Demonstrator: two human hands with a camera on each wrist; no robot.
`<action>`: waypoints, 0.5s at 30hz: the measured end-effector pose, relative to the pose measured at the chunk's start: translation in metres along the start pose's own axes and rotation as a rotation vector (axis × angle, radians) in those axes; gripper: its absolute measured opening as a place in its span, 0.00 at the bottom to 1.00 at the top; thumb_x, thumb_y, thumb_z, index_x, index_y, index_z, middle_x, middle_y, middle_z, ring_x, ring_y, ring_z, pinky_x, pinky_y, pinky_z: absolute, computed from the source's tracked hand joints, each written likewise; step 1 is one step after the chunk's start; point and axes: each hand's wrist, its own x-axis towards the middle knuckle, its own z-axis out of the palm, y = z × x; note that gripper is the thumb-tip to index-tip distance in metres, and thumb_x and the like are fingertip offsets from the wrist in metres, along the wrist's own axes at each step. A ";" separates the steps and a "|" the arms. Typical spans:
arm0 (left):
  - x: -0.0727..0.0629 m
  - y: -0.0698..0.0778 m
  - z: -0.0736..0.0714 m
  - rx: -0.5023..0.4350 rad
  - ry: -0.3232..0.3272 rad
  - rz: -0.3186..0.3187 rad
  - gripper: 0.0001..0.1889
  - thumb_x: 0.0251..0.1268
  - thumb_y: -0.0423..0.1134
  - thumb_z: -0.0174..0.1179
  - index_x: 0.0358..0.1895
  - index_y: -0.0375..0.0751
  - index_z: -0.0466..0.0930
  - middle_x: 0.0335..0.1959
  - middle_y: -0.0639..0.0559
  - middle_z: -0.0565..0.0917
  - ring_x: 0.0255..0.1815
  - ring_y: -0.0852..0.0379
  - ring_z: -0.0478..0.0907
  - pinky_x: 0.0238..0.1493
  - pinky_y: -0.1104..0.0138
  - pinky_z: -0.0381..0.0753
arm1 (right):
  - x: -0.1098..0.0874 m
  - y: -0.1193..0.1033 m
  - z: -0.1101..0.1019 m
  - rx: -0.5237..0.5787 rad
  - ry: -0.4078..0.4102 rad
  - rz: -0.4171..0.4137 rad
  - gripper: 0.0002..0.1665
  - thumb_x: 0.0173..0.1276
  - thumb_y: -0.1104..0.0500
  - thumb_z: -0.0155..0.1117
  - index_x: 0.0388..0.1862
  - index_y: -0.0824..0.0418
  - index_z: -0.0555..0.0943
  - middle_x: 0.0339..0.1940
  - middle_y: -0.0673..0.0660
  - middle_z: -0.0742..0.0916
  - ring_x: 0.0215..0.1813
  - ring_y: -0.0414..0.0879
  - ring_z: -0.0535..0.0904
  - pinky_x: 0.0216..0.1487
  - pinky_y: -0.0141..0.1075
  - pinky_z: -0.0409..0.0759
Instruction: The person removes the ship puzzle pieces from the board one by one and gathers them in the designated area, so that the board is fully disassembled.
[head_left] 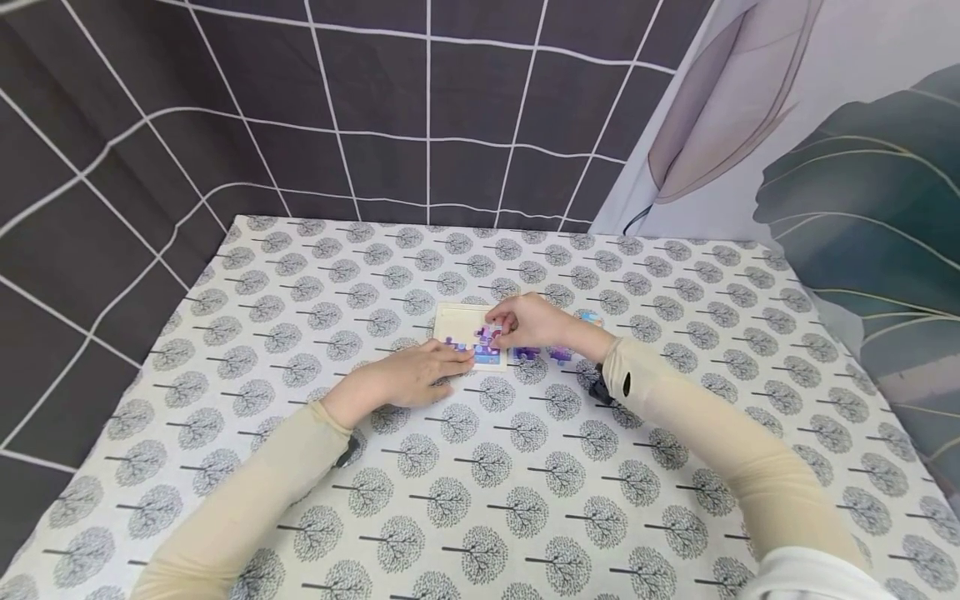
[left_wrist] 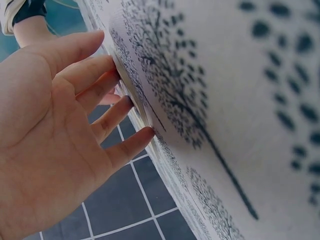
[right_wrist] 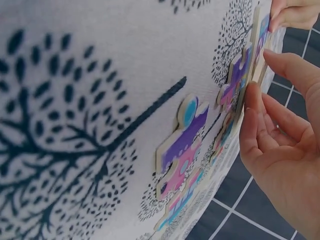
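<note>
A shallow cream puzzle tray (head_left: 459, 321) lies on the table, with joined purple, pink and blue pieces (head_left: 487, 357) along its near side. My left hand (head_left: 416, 372) rests its fingertips on the tray's near left edge, the fingers extended and slightly spread in the left wrist view (left_wrist: 75, 115). Over the tray's right part, my right hand (head_left: 532, 321) holds a puzzle piece (head_left: 495, 333) between thumb and curled index finger. Its fingers partly hide that piece. In the right wrist view, thumb and index finger (right_wrist: 253, 97) meet the tray's side.
Loose purple puzzle pieces (head_left: 559, 355) lie right of the tray, and a blue one (head_left: 591, 317) sits beyond the right wrist. A tree-print cloth (head_left: 487, 467) covers the table. A dark gridded curtain (head_left: 382, 100) hangs behind it.
</note>
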 end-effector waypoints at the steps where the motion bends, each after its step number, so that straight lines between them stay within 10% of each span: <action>1: 0.000 0.000 0.000 -0.003 0.000 -0.002 0.28 0.70 0.44 0.47 0.71 0.43 0.56 0.73 0.48 0.56 0.72 0.45 0.53 0.73 0.51 0.50 | -0.002 -0.001 0.000 -0.004 0.002 -0.004 0.27 0.53 0.58 0.71 0.51 0.69 0.79 0.35 0.55 0.86 0.35 0.41 0.82 0.41 0.28 0.82; 15: 0.002 -0.001 0.002 0.001 -0.010 -0.007 0.28 0.71 0.45 0.46 0.72 0.45 0.55 0.74 0.51 0.54 0.73 0.46 0.50 0.73 0.51 0.47 | -0.032 0.003 -0.001 -0.037 0.110 -0.092 0.22 0.52 0.60 0.72 0.47 0.65 0.82 0.35 0.53 0.84 0.34 0.41 0.78 0.40 0.31 0.81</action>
